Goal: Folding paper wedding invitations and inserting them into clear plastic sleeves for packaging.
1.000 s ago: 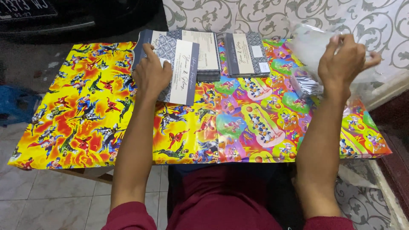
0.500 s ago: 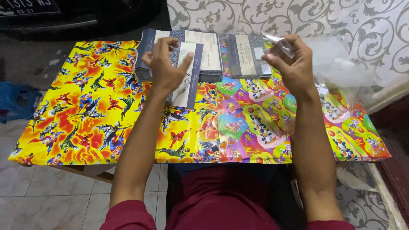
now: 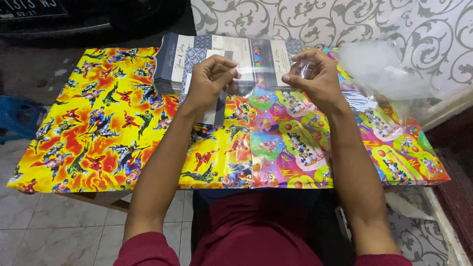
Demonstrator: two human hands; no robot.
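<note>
My left hand (image 3: pixel 209 81) holds a grey-and-cream card (image 3: pixel 214 106) upright over the table and also pinches one edge of a clear plastic sleeve (image 3: pixel 261 69). My right hand (image 3: pixel 318 76) pinches the other edge of that sleeve, which is stretched between both hands. Behind the hands lie two stacks of the same cards (image 3: pixel 172 64), side by side at the table's far edge. All of it sits on a low table covered with bright cartoon-print wrapping paper (image 3: pixel 108 128).
A loose heap of clear plastic sleeves (image 3: pixel 384 69) lies at the far right, by a wall with grey scroll pattern (image 3: pixel 345 19). A blue object (image 3: pixel 17 118) sits on the tiled floor at left. My lap in dark red cloth (image 3: pixel 256 231) is under the near edge.
My right hand came from the plastic heap at right to the centre with a clear sleeve. My left hand lifted the card and met it, and both hands now hold the sleeve.
</note>
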